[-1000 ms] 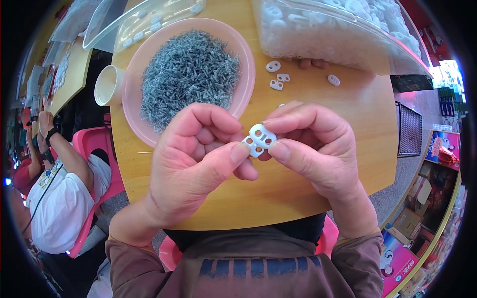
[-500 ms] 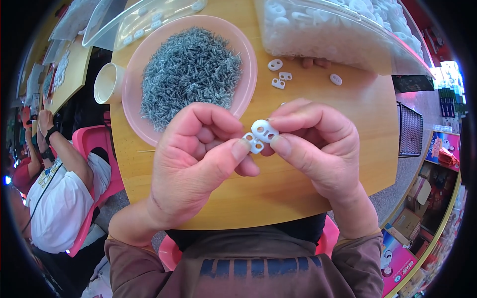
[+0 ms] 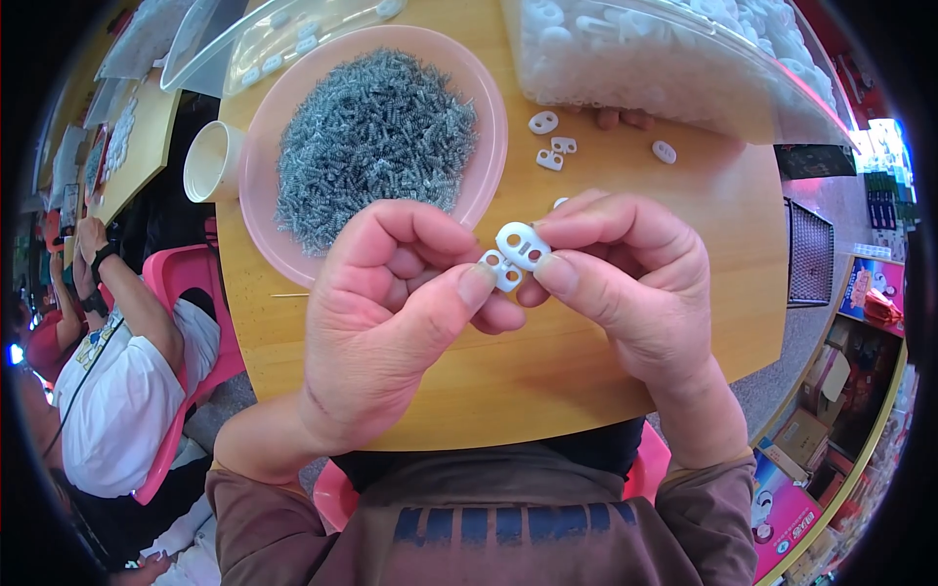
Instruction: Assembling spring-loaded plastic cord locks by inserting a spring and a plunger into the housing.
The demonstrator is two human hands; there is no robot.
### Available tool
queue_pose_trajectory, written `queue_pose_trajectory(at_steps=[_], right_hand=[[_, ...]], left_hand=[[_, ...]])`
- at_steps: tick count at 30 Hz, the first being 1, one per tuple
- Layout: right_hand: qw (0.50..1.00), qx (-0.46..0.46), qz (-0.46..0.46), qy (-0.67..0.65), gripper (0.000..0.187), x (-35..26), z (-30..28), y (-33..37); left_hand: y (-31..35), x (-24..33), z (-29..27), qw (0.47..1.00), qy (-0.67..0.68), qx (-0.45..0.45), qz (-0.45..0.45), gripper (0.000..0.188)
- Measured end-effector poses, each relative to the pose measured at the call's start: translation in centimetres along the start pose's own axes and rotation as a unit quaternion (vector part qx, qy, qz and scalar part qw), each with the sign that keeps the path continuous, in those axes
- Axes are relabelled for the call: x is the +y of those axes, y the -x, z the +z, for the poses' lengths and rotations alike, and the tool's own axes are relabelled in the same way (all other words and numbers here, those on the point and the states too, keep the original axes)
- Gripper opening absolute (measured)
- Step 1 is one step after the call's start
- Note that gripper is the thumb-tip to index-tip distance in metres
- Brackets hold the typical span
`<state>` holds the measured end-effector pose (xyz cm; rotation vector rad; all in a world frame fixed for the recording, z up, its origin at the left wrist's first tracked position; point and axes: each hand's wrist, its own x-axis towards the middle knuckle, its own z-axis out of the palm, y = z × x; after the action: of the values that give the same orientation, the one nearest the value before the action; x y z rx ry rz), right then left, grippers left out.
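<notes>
In front of me, my left hand [image 3: 376, 317] pinches a small white two-hole plastic piece [image 3: 504, 272] between thumb and fingers. My right hand [image 3: 640, 283] grips a larger white oval two-hole plastic piece [image 3: 522, 244], thumb below and fingertips behind. The two pieces meet, the oval one overlapping the small one at an angle; whether they are joined I cannot tell. Beyond my left hand stands a pink bowl [image 3: 495, 181] heaped with small metal coil springs [image 3: 376, 146]. Loose on the table lie white pieces: an oval [image 3: 543, 122], a small pair [image 3: 550, 158] and another oval [image 3: 664, 151].
A clear bin [image 3: 635, 83] full of white plastic parts stands at the far right; a clear tray [image 3: 234, 59] is far left. A cream cup [image 3: 214, 164] lies tilted beside the bowl. A thin stick [image 3: 290, 295] rests on the wooden table [image 3: 528, 391]. A co-worker [image 3: 117, 391] sits left.
Both hands stay nearly in place, with a slight shift right. The oval piece has turned a little against the small piece. Both are still held.
</notes>
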<state>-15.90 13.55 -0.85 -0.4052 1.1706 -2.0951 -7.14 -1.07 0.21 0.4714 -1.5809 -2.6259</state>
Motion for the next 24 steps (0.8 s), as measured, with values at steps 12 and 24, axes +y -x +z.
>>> queue_pose_trajectory(at_steps=[12,24], right_hand=[[0.999,0.015,0.031,0.004,0.012,-0.45,0.19,0.13],[0.999,0.019,0.025,0.023,0.011,-0.41,0.04,0.15]], left_hand=[[-0.03,0.23,0.67,1.000,-0.011,0.016,-0.021,0.018],[-0.12,-0.48,0.87,1.000,0.006,0.022,-0.015,0.018]])
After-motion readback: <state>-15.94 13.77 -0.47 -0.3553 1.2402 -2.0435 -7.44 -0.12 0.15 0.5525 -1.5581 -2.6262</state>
